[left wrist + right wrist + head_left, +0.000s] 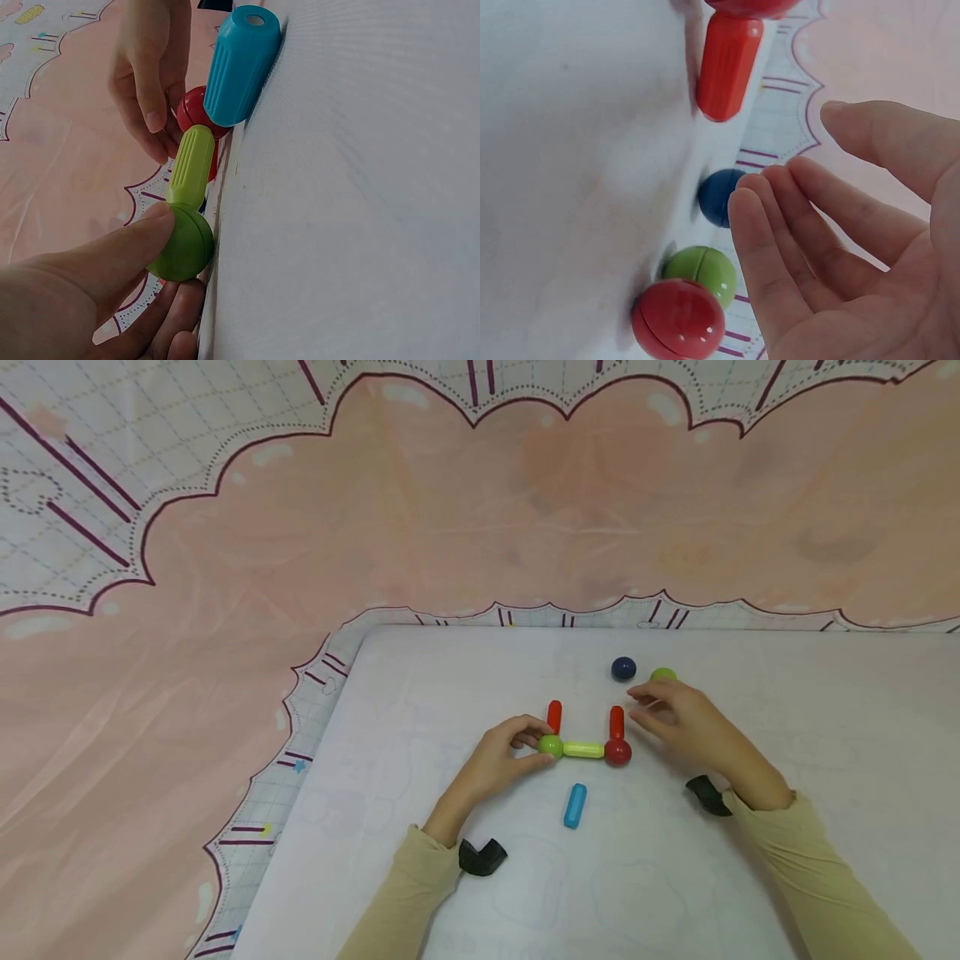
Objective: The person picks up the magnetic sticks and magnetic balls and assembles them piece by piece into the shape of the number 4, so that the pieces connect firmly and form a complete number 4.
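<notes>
My left hand (495,758) pinches a green ball (551,746) between thumb and fingers. A yellow-green rod (583,750) joins this ball to a red ball (617,752). One red rod (617,722) extends from the red ball toward the far side. Another red rod (554,717) stands out beyond the green ball; fingers partly hide where they meet. My right hand (693,727) hovers right of the joined pieces, fingers apart and holding nothing. In the right wrist view, its fingertips overlap a dark blue ball (718,197) without clearly touching it.
A blue rod (575,806) lies nearer me on the white table (420,693). Past the right hand sit a loose green ball (705,271) and a second red ball (679,321), which the hand hides from the head view. A patterned peach cloth (480,527) lies beyond the table edge.
</notes>
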`<action>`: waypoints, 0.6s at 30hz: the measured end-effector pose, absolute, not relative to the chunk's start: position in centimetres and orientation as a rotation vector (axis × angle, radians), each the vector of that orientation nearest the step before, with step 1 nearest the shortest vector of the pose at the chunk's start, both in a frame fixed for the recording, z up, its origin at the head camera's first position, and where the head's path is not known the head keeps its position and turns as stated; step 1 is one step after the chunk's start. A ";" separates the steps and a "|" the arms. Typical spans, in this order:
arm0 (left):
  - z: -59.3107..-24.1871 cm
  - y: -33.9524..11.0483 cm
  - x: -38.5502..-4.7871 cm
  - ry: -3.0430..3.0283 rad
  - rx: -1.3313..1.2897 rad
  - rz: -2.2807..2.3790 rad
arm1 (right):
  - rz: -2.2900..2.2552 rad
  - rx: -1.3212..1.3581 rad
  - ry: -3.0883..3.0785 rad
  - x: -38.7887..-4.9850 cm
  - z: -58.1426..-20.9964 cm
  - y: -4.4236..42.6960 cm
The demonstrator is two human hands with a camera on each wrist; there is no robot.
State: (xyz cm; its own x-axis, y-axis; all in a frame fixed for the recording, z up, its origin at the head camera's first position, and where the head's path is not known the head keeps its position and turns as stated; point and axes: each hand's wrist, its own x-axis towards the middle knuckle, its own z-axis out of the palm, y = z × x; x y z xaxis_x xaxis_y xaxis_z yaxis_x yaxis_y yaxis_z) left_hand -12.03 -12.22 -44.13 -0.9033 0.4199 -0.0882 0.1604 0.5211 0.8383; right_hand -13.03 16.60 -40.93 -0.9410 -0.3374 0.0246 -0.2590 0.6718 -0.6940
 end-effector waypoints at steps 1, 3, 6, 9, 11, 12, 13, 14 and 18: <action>-44.1 -12.2 -12.1 2.485 0.487 1.324 | -1.130 -0.488 2.781 -13.0 -40.8 16.7; -44.1 -12.2 -12.1 2.484 0.489 1.325 | -1.137 -0.471 2.794 -13.0 -40.6 16.8; -44.1 -12.2 -12.1 2.482 0.487 1.328 | -1.156 -0.472 2.831 -12.9 -40.5 17.1; -44.1 -12.2 -12.1 2.480 0.489 1.331 | -1.182 -0.506 2.890 -12.9 -40.4 17.5; -44.1 -12.2 -12.1 2.479 0.485 1.331 | -1.205 -0.545 2.926 -12.9 -40.5 17.8; -44.2 -12.2 -12.1 2.477 0.484 1.332 | -1.207 -0.557 2.943 -12.9 -40.5 17.9; -44.2 -12.2 -12.1 2.476 0.483 1.333 | -1.211 -0.567 2.957 -13.0 -40.5 18.1; -44.2 -12.2 -12.1 2.476 0.483 1.334 | -1.213 -0.574 2.970 -13.0 -40.5 18.2; -44.2 -12.2 -12.1 2.477 0.481 1.337 | -1.204 -0.548 2.991 -13.0 -40.6 18.7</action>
State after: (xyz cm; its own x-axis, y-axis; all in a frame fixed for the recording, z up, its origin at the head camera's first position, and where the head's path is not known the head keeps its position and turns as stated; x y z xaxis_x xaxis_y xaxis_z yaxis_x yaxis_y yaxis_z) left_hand -12.07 -12.24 -44.24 -0.9038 0.4183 -0.0904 0.1538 0.5146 0.8435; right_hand -13.05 18.72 -40.56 -0.9358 -0.2576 0.2406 -0.3524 0.6744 -0.6489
